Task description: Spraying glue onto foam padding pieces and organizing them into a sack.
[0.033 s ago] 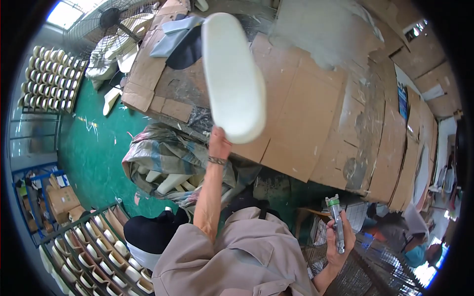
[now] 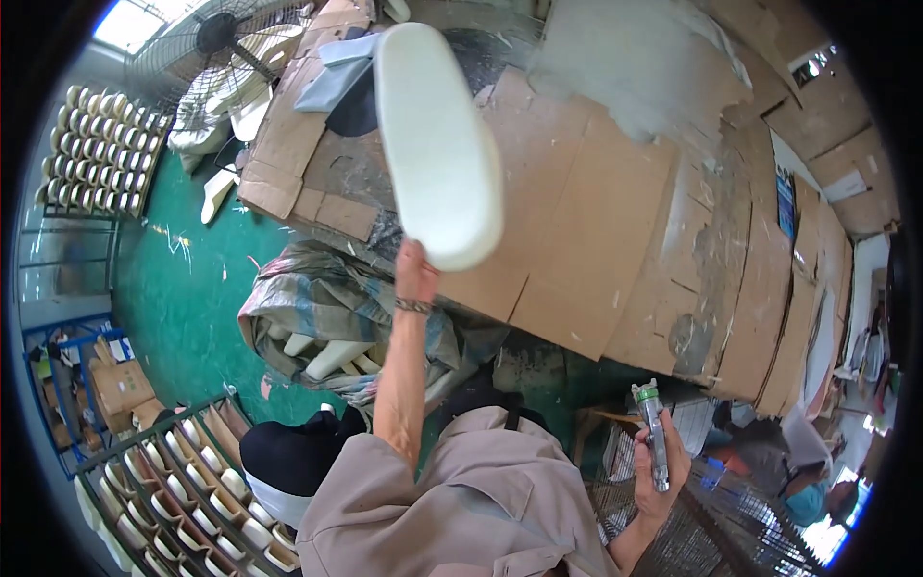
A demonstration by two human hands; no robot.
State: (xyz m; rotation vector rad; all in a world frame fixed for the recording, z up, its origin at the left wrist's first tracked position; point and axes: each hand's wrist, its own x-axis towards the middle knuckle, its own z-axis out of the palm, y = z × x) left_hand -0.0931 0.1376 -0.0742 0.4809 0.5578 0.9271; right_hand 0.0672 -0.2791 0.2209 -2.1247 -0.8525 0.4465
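My left hand (image 2: 415,273) reaches out over the near edge of the cardboard-covered table (image 2: 567,212). It is closed on the near end of a large off-white, sole-shaped piece (image 2: 437,144), gripping its left corner. The piece is held up with its long, smooth face toward me, and it hides part of the table behind. Low on the right, my right hand (image 2: 663,471) is wrapped round a short silver metal hand tool (image 2: 654,433). A green band circles the tool near its upper end; I cannot make out its exact kind.
A crumpled woven sack (image 2: 288,288) holding pale pieces lies before the table. Racks of soles stand at lower left (image 2: 192,481) and far left (image 2: 101,154). A large fan (image 2: 216,38) stands at the back left. Grey and dark sheets (image 2: 336,72) lie on the table. A person (image 2: 808,481) is at far right.
My left hand and the sole-shaped piece have shifted a little to the left and slightly farther from me. My right hand and the silver tool have barely moved.
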